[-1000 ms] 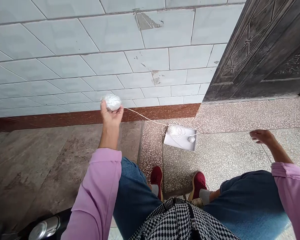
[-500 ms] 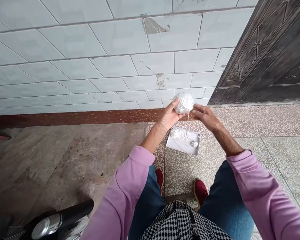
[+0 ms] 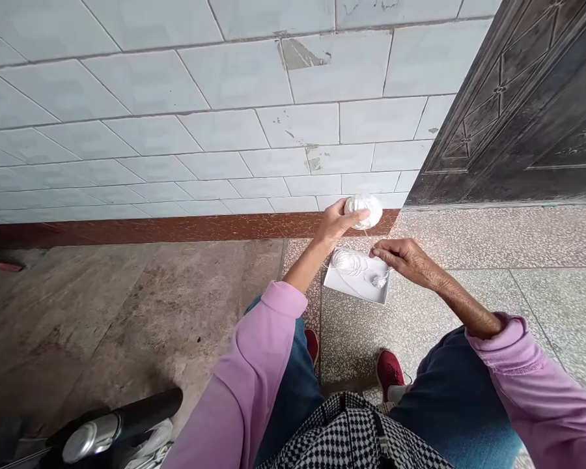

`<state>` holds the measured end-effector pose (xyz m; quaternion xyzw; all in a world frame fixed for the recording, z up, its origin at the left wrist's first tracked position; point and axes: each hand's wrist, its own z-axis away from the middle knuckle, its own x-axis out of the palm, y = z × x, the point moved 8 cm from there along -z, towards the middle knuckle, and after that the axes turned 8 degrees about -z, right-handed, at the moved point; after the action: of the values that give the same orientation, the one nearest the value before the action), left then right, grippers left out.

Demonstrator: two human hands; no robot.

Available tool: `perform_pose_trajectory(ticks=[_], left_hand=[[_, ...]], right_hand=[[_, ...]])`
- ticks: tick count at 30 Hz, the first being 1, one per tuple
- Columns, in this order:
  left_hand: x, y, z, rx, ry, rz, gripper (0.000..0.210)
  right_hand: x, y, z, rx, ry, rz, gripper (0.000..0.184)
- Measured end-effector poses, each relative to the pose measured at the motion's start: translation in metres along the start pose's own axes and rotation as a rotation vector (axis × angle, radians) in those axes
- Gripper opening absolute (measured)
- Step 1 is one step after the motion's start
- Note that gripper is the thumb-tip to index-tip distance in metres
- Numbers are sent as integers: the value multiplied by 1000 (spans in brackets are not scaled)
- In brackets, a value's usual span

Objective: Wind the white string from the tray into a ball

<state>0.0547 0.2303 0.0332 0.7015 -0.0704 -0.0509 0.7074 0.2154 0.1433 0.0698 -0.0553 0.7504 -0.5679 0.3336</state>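
A white ball of yarn (image 3: 370, 203) is gripped in my left hand (image 3: 336, 223), its thumb pressed across the front. A short strand of yarn (image 3: 366, 232) runs down from the ball toward my right hand (image 3: 404, 259). The fingertips of that hand are pinched together on the strand, below and to the right of the ball. Beneath both hands, a shallow white box (image 3: 344, 283) lies on the floor. It holds a loose coil of white yarn (image 3: 348, 262) and a small white bundle (image 3: 378, 281).
A tiled wall (image 3: 200, 143) rises in front, with a dark carved door (image 3: 532, 124) at right. My red shoes (image 3: 389, 371) are on the speckled floor (image 3: 469, 286). A black cylindrical object (image 3: 151, 413) with a metal part lies at lower left.
My right hand has moved down and slightly right, away from the ball. In my left hand the ball has turned and sits a little lower and further right.
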Motion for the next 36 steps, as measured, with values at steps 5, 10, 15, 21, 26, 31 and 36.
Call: perform_pose_trajectory(ticks=[5,10,15,21,26,31,36], left_hand=[[24,-7,7,69,-202,-283,74],[67,-17,27,-52,-589,-81,68],[86,-7,31,-125,-589,247,74],[72,-4,7,-54,-351,286,74],[40,-10,-10,101,-50,-132,84],[50,-12,-5,157,-206,-374,72],[71,-18,10,50,-478,-250,65]], right_hand=[[-49,1,11,-28,224,3,44],[-89,43,21,59,410,-87,45],[-82,67,18,133,380,-199,47],[-44,61,9,154,197,-63,45],[-17,34,8,107,20,-46,39],[-59,37,12,73,271,-67,45],[-91,57,20,95,459,-105,48]])
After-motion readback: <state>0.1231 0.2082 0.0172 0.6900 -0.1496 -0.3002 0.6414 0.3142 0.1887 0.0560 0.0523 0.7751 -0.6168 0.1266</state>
